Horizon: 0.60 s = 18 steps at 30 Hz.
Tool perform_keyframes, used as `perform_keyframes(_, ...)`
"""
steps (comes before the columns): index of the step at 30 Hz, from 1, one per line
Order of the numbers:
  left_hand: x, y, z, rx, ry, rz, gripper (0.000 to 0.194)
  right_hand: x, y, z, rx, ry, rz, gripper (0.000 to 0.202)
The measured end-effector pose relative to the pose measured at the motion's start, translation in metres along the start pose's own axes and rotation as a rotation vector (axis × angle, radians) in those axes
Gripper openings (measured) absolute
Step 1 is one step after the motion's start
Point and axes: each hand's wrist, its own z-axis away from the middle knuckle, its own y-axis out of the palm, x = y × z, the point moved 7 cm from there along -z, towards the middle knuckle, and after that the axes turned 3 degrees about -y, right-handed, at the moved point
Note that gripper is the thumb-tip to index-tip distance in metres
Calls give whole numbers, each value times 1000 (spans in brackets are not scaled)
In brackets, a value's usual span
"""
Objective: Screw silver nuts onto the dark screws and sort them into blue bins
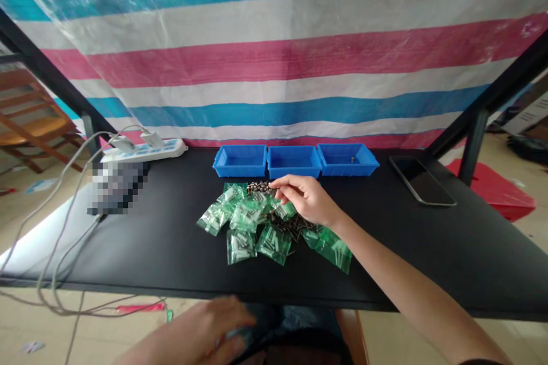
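Observation:
My right hand is over the pile of small metal screws, its thumb and index finger pinched together at the dark metal pieces; what they hold is too small to make out. Green-tinted plastic bags with pale plugs and screws inside lie around and partly under the pile. Below the table's front edge, over my lap, my left hand is blurred by motion, away from the bags. Behind the pile stand three blue trays in a row: left, middle and right, the right one with a small piece inside.
On the black table, a white power strip with plugs and cables is at the back left, beside a pixelated object. A phone lies at the right. Striped sheeting hangs behind the table, between black frame bars.

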Motion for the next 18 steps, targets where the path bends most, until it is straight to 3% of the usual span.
perform_keyframes(2,-8,-2,-38,77,84,69,23,-21,6,4,-28,40,55,22)
perform_keyframes(5,-7,-27,-102,-215,56,178,24,-28,11,13,-69,53,126,17)
perform_keyframes(8,-18,-26,-148,-226,181,176,20,-18,7,17,-125,13,140,10)
perform_keyframes(13,-30,-10,-176,-121,356,163,17,-9,-15,21,-343,-29,169,5)
perform_keyframes(18,-22,-4,-184,-199,426,182,15,-19,-21,24,-407,-30,190,7)
